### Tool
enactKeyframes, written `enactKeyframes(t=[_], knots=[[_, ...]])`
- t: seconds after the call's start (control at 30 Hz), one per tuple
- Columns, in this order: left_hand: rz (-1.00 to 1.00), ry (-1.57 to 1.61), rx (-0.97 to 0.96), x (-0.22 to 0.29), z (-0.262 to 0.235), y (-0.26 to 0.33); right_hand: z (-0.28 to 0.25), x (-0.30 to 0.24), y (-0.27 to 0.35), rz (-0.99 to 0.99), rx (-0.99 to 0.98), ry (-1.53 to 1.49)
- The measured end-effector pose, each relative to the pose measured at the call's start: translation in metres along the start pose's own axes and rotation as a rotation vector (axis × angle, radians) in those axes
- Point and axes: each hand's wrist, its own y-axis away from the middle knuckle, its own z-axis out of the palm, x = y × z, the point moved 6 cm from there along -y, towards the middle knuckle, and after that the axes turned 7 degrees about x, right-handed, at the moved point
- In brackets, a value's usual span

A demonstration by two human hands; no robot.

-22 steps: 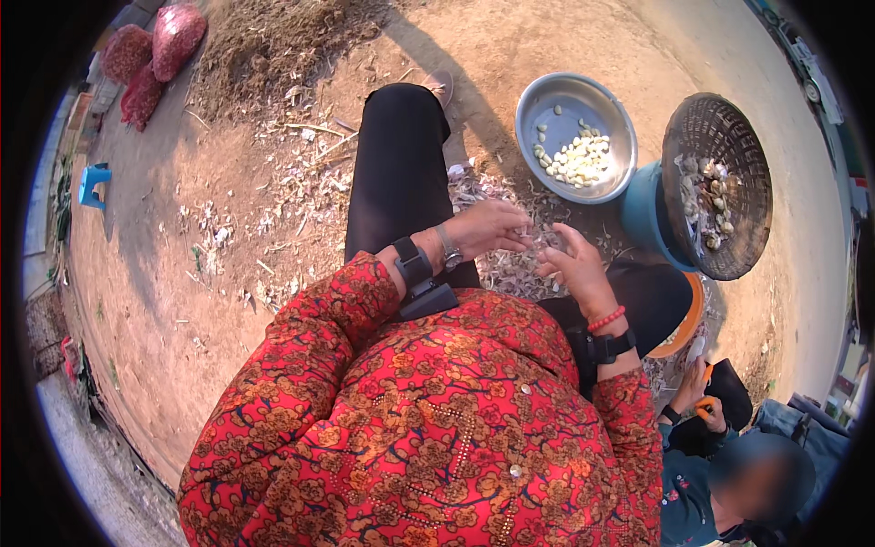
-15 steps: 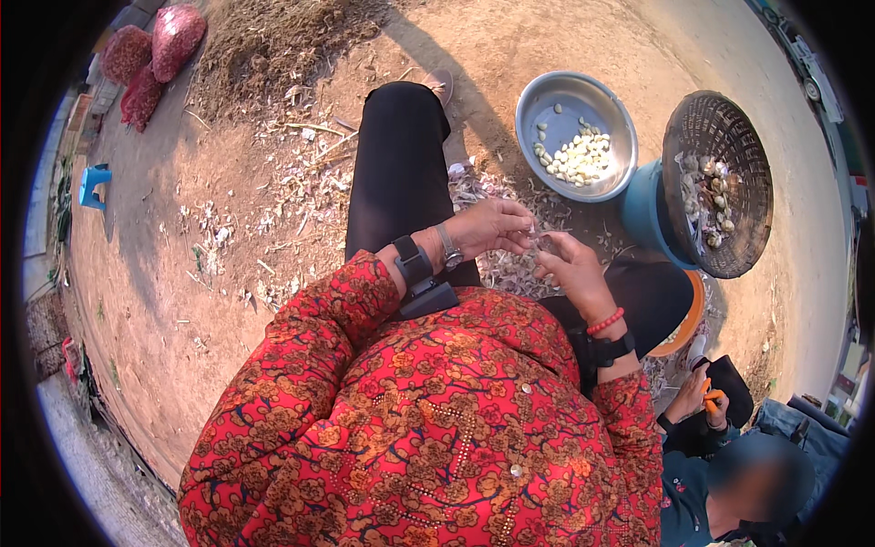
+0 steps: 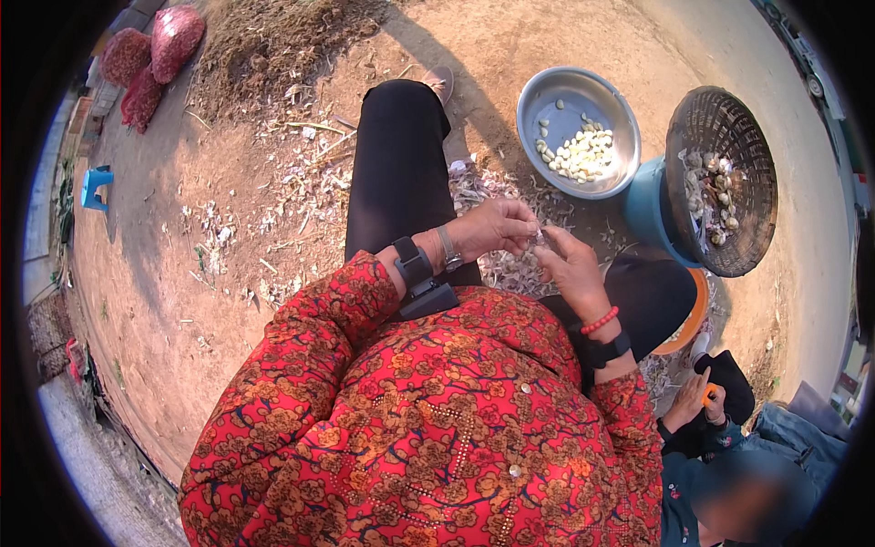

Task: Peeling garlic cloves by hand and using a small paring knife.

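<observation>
In front of my lap the fingertips of both hands meet around a small pale garlic clove, mostly covered by the fingers. My left hand, with a watch at its wrist, pinches it from the left. From the right, my right hand is closed on it with thumb and forefinger; a red bead bracelet circles that wrist. Beyond the hands, a metal basin holds peeled garlic cloves. A dark woven basket with unpeeled garlic leans tilted on a blue bucket.
Garlic skins litter the ground under my hands. An orange basin stands beside my right knee. At lower right another person's hands hold something orange. A blue stool and red mesh sacks are off to the left.
My hands stay close together, with small finger movements around the clove; the right fingers have shifted slightly. The other person's head and hands have moved a little.
</observation>
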Motion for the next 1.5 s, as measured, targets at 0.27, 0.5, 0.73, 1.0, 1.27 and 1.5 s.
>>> enactKeyframes(t=[0.27,0.5,0.73,1.0,1.27,1.5], knots=[[-0.027,0.006,-0.012,0.002,0.002,0.002,-0.004,0.011,-0.006,-0.121,0.048,0.141],[-0.039,0.043,-0.023,0.003,0.004,0.004,-0.002,-0.002,-0.002,-0.11,0.033,0.166],[-0.053,0.076,-0.019,0.002,0.004,0.003,-0.003,0.002,-0.002,-0.088,0.052,0.173],[0.005,-0.025,0.04,0.005,0.001,0.005,-0.001,-0.01,0.0,-0.175,0.097,0.415],[-0.056,-0.025,0.005,0.002,-0.002,0.004,-0.004,-0.013,-0.002,-0.101,0.006,0.314],[-0.075,-0.039,-0.032,0.0,0.001,0.003,-0.002,-0.01,0.0,0.026,-0.074,0.095]])
